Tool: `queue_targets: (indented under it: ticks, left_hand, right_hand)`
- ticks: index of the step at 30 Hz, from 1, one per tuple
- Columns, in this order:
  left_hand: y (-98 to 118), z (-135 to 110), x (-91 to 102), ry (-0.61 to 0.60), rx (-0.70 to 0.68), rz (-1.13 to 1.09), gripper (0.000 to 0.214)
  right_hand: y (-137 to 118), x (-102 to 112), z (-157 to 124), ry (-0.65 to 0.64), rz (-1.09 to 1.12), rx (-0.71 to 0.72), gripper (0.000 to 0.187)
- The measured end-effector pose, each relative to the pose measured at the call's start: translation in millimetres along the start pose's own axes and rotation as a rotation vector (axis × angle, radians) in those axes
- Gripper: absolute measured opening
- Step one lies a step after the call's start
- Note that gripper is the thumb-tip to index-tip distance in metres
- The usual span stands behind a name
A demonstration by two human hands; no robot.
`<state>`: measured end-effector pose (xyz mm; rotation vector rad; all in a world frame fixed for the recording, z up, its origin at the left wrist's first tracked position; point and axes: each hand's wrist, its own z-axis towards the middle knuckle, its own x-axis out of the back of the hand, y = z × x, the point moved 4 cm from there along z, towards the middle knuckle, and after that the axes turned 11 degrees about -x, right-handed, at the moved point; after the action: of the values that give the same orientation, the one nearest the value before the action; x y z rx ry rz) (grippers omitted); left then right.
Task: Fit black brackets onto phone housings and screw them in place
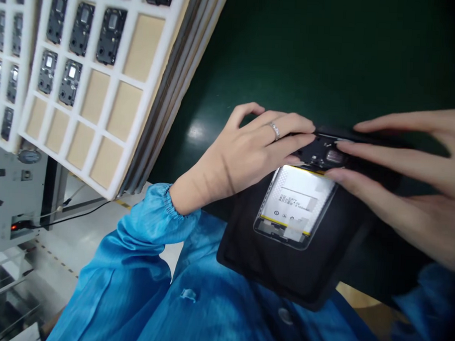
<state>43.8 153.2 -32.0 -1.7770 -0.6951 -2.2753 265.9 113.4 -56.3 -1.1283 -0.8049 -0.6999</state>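
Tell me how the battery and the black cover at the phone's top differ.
The battery is pale and silvery with printed markings; the black cover is dark.
The battery lies mostly in plain view, while fingers of the left hand and right hand hide parts of the black cover.
The battery fills the phone's middle; the black cover is at its far end.
Both are at the same phone.

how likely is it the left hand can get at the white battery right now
Probably yes: the left hand is at the black part beside the white battery, whose printed label lies uncovered.
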Motion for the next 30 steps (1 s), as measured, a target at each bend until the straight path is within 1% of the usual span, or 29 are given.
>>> queue_targets:
  ticks: [2, 4, 9, 11, 15, 18, 21, 26, 30]
  left_hand:
    - [1.4, -0.2, -0.4, 0.037, -0.021, 0.035, 0.036]
    - [2.7, -0.3, -0.8, 0.071, -0.042, 0.070, 0.036]
    - [5.3, -1.9, -0.7, 0.118, -0.068, 0.139, 0.030]
    - [6.3, -2.8, -0.3, 0.136, -0.079, 0.149, 0.029]
    - [6.1, -3.6, 0.1, 0.174, -0.042, 0.106, 0.028]
    - [4.8, -2.9, -0.9, 0.162, 0.013, 0.031, 0.028]
    - [2.3, -1.9, -1.6, 0.142, 0.040, -0.038, 0.031]
    - [-6.3, -1.8, -2.8, 0.088, 0.029, -0.152, 0.036]
    - [-9.9, -3.1, 0.4, 0.084, 0.018, -0.226, 0.041]
  right_hand:
    - [5.6, -0.7, 1.7, 0.003, -0.039, 0.113, 0.041]
    - [5.8, -1.5, 2.3, 0.016, -0.095, 0.162, 0.040]
    - [-8.3, 1.3, 0.2, -0.004, -0.112, 0.084, 0.038]
    - [-12.7, 3.8, -0.8, -0.009, -0.113, 0.075, 0.038]
    - [-15.7, 5.6, -0.9, -0.008, -0.112, 0.067, 0.035]
    - [-16.0, 3.9, -0.9, -0.009, -0.110, 0.029, 0.034]
    - [-13.5, 2.4, -1.8, 0.005, -0.096, 0.010, 0.034]
    - [-3.3, -2.3, -4.1, -0.005, -0.050, 0.058, 0.037]
    - [-1.2, -4.4, -6.1, 0.011, -0.028, 0.052, 0.041]
